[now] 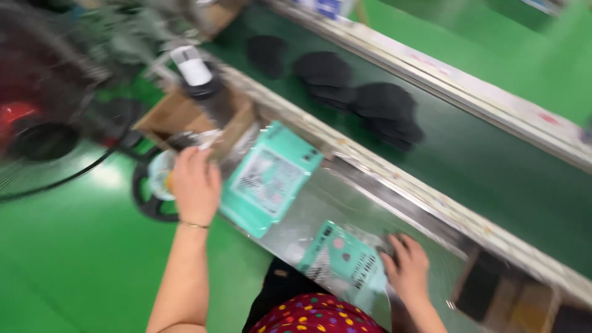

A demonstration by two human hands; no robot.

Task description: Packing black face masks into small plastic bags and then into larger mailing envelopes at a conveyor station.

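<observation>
The left hand (195, 180) reaches out over the far end of the steel worktop (320, 203), fingers curled; blur hides whether it grips anything. Just beside it lies 1 teal packet (269, 179), flat on the worktop. The right hand (407, 268) rests with spread fingers on the edge of a 2nd teal packet (343, 262) near the body. Beyond the worktop, black pieces (364, 102) lie on a dark green conveyor belt (493, 166). A cardboard box (179, 114) stands by the left hand.

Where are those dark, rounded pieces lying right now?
In the head view, the dark pieces lie clustered on the green conveyor belt, upper centre, beyond the metal worktop.
</observation>
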